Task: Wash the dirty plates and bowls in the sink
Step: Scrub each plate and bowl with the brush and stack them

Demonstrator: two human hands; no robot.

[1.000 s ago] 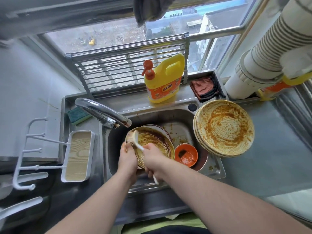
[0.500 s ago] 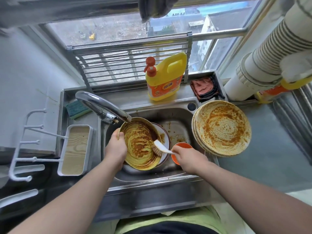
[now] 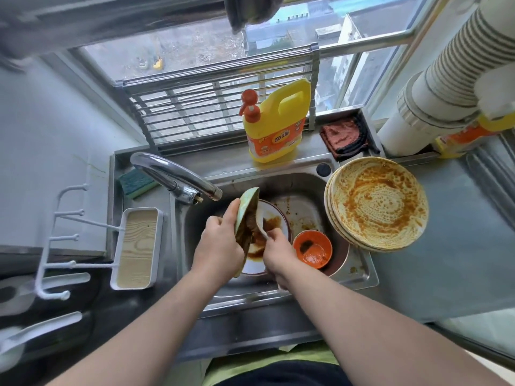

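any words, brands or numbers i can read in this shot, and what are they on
Yellow detergent bottle: the orange label carries a logo and print, too blurred to read.
Second yellow and orange container at right, partly hidden behind the pipe: print too blurred to read.
No other text shows.

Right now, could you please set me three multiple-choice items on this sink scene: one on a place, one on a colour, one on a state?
1. Where is the stack of dirty plates?
A. on the windowsill
B. right of the sink, on its rim
C. on the floor

2. What colour is the small bowl in the sink?
A. orange
B. blue
C. black

3. How is the plate in the left hand held?
A. flat
B. upside down on the counter
C. tilted on edge

Answers: B, it overlaps the right rim; A, orange shows plainly; C, its rim points upward while the right hand scrubs it.
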